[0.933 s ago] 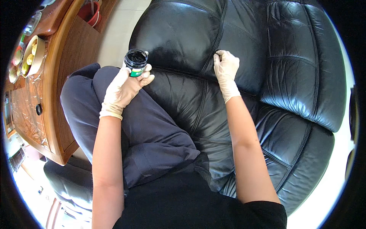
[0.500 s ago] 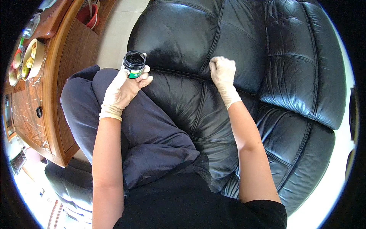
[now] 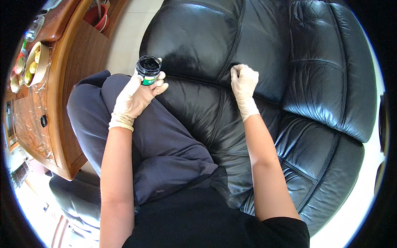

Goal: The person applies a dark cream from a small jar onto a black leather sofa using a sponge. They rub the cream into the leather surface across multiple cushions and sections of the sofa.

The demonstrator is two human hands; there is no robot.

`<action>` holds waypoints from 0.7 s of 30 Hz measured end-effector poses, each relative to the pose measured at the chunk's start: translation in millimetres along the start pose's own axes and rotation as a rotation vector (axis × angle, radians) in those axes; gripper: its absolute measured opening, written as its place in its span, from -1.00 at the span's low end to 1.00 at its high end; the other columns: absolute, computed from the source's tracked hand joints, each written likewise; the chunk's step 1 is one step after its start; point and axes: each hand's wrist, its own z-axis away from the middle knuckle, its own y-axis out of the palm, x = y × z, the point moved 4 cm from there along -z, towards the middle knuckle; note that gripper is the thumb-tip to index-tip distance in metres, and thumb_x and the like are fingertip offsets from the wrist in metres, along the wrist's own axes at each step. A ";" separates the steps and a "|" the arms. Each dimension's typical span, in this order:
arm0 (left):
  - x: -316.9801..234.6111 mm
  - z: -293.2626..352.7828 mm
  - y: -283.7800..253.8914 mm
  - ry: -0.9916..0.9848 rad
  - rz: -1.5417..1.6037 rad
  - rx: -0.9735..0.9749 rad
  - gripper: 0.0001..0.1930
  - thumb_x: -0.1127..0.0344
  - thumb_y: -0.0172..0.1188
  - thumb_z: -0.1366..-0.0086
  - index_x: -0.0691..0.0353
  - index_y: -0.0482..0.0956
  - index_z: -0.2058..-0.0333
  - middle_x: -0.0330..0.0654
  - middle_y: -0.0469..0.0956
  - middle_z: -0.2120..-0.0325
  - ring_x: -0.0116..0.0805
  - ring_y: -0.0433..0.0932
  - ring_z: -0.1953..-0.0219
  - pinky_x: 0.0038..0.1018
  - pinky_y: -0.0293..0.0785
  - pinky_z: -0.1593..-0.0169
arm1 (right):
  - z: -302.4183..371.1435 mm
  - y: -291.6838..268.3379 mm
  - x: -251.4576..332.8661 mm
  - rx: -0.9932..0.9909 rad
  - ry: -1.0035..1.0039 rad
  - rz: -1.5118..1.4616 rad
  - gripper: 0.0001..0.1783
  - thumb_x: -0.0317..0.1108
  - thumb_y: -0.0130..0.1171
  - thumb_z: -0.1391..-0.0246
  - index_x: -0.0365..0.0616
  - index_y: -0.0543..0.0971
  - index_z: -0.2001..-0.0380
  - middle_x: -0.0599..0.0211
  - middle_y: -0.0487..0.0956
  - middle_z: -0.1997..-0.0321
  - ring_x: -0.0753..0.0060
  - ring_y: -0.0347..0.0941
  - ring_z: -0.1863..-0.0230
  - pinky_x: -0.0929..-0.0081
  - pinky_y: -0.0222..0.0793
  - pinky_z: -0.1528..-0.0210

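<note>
My left hand (image 3: 134,96), in a pale thin glove, is closed around a small open jar (image 3: 149,74). The jar has a dark rim, a green label and black stuff inside, and its mouth tips toward me. My right hand (image 3: 245,81), gloved too, rests with curled fingers against the black leather sofa (image 3: 264,49), by a seam between the cushions. Whatever those fingers may pinch is hidden beneath them.
To the left stands a wooden table (image 3: 62,136). On it are a round black lid-like piece (image 3: 44,120) and a pale oval bowl (image 3: 40,68) of yellowish fruit. A red bucket (image 3: 100,21) sits beyond. My bent leg (image 3: 165,140) lies between table and sofa.
My right hand has shifted slightly right and nearer to me over the leather, still curled. The jar in my left hand has moved a touch to the right.
</note>
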 end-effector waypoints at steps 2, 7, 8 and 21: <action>-0.2 -0.5 -0.4 0.006 0.008 0.026 -0.14 0.00 0.32 -0.27 0.34 0.15 -0.37 -0.10 0.50 0.02 -0.40 0.41 0.17 -0.21 0.33 -0.24 | -13.5 2.4 -5.4 -0.024 0.068 0.005 -0.89 -0.34 0.36 0.02 -0.01 0.59 0.47 0.34 0.61 0.46 0.19 0.56 0.36 0.23 0.31 0.20; -0.6 -3.5 3.1 0.010 0.019 0.028 -0.15 0.02 0.32 -0.28 0.34 0.14 -0.37 -0.08 0.50 0.00 -0.36 0.45 0.12 -0.18 0.35 -0.26 | 13.2 8.7 -9.3 0.100 0.186 -0.110 -0.90 -0.34 0.37 0.05 -0.06 0.63 0.48 0.23 0.65 0.47 0.11 0.60 0.35 0.19 0.35 0.17; 0.2 -2.5 2.2 0.008 0.018 0.018 -0.15 0.02 0.32 -0.28 0.34 0.14 -0.37 -0.07 0.51 -0.01 -0.35 0.46 0.10 -0.17 0.35 -0.26 | 21.5 8.2 -8.5 0.156 0.209 -0.121 -0.90 -0.34 0.37 0.04 -0.06 0.63 0.49 0.22 0.65 0.47 0.08 0.59 0.36 0.19 0.34 0.18; -2.4 0.1 -1.8 0.010 0.033 0.029 -0.16 0.01 0.34 -0.26 0.33 0.18 -0.36 -0.04 0.52 -0.02 -0.33 0.48 0.07 -0.17 0.34 -0.26 | 4.0 -21.7 -12.2 0.020 0.153 -0.146 -0.89 -0.37 0.40 0.04 -0.08 0.69 0.40 0.30 0.60 0.43 0.19 0.55 0.35 0.28 0.40 0.21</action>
